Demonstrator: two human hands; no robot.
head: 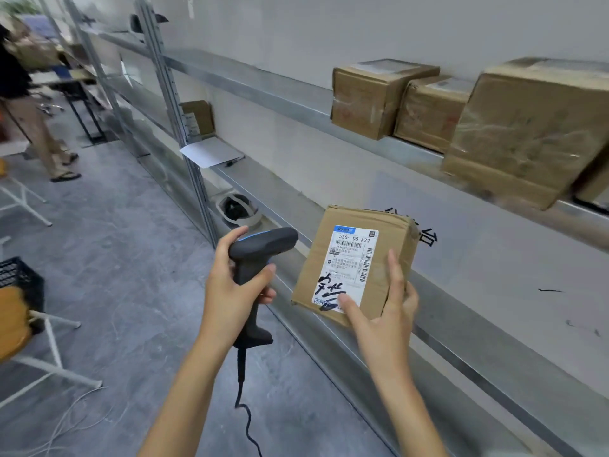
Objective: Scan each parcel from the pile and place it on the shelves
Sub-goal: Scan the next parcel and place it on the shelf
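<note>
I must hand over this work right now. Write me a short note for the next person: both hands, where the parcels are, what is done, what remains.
Left hand: grip closed round the handle of the black barcode scanner, its head aimed toward the parcel.
Right hand: holds a small cardboard parcel by its lower right corner, label facing up, in front of the shelves.
Done: three taped boxes already sit on the upper shelf.
Left: scan this label, though whether it has read cannot be told, then shelve the parcel. The pile is out of view.
</note>
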